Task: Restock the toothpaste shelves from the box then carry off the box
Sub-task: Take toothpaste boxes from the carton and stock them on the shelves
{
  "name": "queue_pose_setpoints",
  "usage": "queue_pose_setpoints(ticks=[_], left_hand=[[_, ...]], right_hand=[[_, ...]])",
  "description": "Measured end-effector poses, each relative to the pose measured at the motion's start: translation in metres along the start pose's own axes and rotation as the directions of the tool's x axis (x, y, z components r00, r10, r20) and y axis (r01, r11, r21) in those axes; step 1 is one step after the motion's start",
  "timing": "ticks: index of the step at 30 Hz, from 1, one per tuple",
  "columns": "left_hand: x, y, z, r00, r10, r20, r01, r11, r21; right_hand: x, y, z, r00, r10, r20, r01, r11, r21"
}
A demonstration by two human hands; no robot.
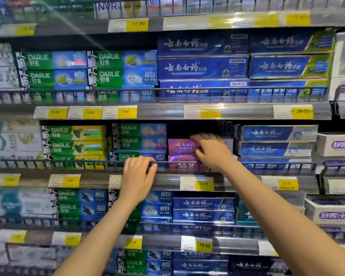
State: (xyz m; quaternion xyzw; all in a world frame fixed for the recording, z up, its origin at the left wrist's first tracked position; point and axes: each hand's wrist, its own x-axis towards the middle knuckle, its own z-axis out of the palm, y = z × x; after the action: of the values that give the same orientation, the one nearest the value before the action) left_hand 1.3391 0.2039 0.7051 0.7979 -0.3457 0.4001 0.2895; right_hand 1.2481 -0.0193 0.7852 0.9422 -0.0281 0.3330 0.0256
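Presently, the item in hand is the top pink toothpaste carton (182,145), lying flat on a second pink carton (181,157) in the slot on the middle shelf between the green Darlie cartons (138,141) and the blue cartons (275,149). My right hand (212,151) has its fingers curled over the carton's right end, thumb beneath, gripping it; I judge this hold serves to seat the carton square on the stack and flush with its neighbours. My left hand (137,176) has its fingers hooked over the wire rail (68,162) at the shelf front, gripping only the rail, most likely as a brace while the right reaches in. There is dark space above the pink stack, so the slot appears able to take more stock. The yellow price tag (204,183) sits just below this slot. The supply box is not in view; I cannot tell where it stands
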Motion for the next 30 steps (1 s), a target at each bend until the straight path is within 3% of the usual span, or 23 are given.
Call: queue_pose_setpoints(ticks=[11, 18, 23, 30], left_hand=[[0.0, 0.001, -0.004, 0.999, -0.008, 0.039, 0.007, 1.0, 0.023], [-0.001, 0.006, -0.012, 0.998, 0.009, 0.066, -0.01, 1.0, 0.018], [-0.011, 0.049, -0.019, 0.976, 0.215, -0.031, -0.216, 0.976, -0.032], [-0.048, 0.096, 0.025, 0.895, 0.395, 0.208, -0.364, 0.915, -0.172]], right_hand=[[-0.003, 0.0, -0.002, 0.999, -0.035, 0.012, 0.035, 0.998, -0.054], [-0.02, 0.001, -0.01, 0.985, -0.149, -0.083, 0.143, 0.987, -0.07], [-0.075, 0.008, -0.023, 0.976, -0.214, -0.034, 0.21, 0.974, -0.088], [-0.186, 0.016, -0.034, 0.999, 0.003, 0.053, 0.004, 0.992, -0.128]])
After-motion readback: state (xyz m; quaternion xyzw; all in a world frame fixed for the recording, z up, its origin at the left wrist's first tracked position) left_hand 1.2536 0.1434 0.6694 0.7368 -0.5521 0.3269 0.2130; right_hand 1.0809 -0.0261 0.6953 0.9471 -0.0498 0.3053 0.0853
